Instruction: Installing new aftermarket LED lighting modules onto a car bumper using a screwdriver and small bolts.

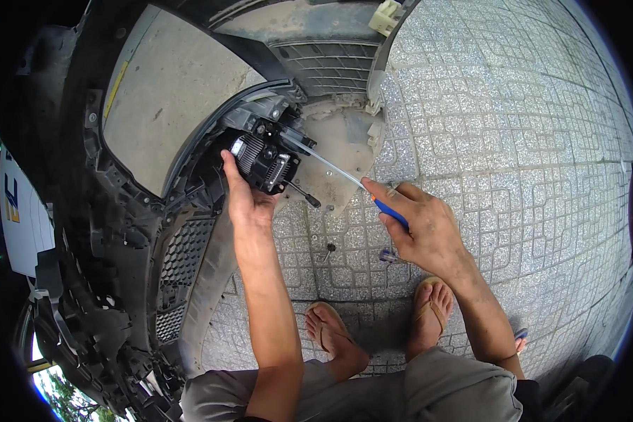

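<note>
1. The finned unit [264, 163] appears to be in the middle of being fastened or unfastened; which of the two cannot be told from here.
2. The screwdriver [333, 165] is aimed at the unit's upper right edge, beside the lamp housing [250, 114] — whether its tip is seated on a screw cannot be made out.
3. For the next move, a steady unit, a shaft kept in line with the fixing and a measured turn of the handle seem to be called for (slipping off the head looks the likeliest fault).
4. The unit is cradled by the left grip [249, 204]: the thumb is laid along its left side and the palm is set below its near edge, while most of the fingers are hidden.
5. The blue handle is closed upon by the right grip [429, 225] — the index finger is extended along the shaft.
6. The unit is thus placed just beyond the left grip and well apart from the right, bridged by the shaft; its cable [301, 191] is left dangling.
</note>
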`<state>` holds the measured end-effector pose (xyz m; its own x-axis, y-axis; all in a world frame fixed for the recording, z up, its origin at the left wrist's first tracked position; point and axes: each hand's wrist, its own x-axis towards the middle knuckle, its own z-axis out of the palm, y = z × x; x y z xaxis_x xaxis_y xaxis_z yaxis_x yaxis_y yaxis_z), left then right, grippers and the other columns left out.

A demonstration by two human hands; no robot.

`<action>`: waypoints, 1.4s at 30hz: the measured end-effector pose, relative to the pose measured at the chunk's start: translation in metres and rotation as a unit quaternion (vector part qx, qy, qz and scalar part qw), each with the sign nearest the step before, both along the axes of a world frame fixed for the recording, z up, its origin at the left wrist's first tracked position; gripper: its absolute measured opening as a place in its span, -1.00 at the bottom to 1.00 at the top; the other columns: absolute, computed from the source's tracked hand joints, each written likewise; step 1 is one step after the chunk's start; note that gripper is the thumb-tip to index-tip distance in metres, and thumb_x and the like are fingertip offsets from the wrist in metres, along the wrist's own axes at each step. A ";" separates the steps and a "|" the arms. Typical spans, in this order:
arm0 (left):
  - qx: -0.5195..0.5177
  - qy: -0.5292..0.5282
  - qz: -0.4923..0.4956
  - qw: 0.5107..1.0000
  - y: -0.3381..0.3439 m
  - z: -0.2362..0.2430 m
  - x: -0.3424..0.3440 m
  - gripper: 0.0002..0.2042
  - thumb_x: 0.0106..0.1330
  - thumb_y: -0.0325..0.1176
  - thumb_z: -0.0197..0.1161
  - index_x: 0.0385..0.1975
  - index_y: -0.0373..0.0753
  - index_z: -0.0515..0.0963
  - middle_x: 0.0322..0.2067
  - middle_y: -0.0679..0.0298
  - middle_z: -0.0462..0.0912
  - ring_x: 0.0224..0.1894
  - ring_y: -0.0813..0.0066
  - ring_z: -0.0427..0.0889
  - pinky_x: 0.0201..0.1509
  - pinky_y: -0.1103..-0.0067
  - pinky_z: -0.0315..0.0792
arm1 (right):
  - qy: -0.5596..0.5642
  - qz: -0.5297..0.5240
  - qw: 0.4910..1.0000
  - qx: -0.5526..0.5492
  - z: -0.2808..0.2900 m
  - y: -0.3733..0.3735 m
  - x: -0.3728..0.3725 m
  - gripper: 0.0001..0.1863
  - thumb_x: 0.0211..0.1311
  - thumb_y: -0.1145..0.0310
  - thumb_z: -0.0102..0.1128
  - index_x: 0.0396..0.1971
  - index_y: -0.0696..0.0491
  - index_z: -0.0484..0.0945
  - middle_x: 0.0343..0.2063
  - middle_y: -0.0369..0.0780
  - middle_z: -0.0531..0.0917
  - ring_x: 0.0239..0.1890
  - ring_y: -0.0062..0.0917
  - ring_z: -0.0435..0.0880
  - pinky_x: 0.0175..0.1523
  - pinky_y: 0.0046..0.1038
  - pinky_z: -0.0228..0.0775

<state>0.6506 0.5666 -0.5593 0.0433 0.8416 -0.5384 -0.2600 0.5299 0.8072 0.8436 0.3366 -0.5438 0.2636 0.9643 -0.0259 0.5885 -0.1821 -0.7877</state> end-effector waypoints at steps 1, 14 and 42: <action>0.001 0.001 0.001 1.000 0.000 -0.001 -0.002 -0.26 0.30 0.41 0.22 0.17 -0.18 0.51 0.04 0.16 0.67 0.05 0.21 0.69 0.11 0.13 0.61 | 0.000 -0.001 1.000 0.003 -0.001 0.000 0.000 -0.38 0.34 0.44 0.22 0.38 -0.28 0.46 -0.28 -0.20 0.63 -0.46 -0.27 0.71 -0.31 -0.23 0.65; -0.011 -0.025 -0.011 1.000 0.006 -0.005 -0.005 -0.41 0.37 0.35 0.19 0.05 -0.07 0.54 -0.14 0.28 0.75 -0.15 0.27 0.77 -0.18 0.25 0.61 | -0.165 0.007 0.986 -0.005 0.004 -0.005 -0.022 -0.27 0.22 0.48 0.24 0.43 -0.20 0.39 -0.24 -0.24 0.54 -0.44 -0.42 0.71 -0.44 -0.33 0.65; -0.012 -0.049 0.002 0.999 0.007 -0.012 -0.003 -0.41 0.40 0.35 0.15 0.01 -0.11 0.59 -0.12 0.21 0.75 -0.07 0.21 0.76 0.08 0.04 0.60 | 0.161 -0.008 0.987 0.013 0.017 0.016 0.021 -0.62 0.36 0.32 0.36 0.09 0.11 0.52 -0.45 -0.24 0.64 -0.50 -0.58 0.66 -0.57 -0.57 0.41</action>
<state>0.6474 0.5733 -0.5708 0.0942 0.8282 -0.5525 -0.3390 0.5485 0.7643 0.8644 0.3531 -0.5266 0.2608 0.9615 -0.0869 0.3046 -0.1674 -0.9376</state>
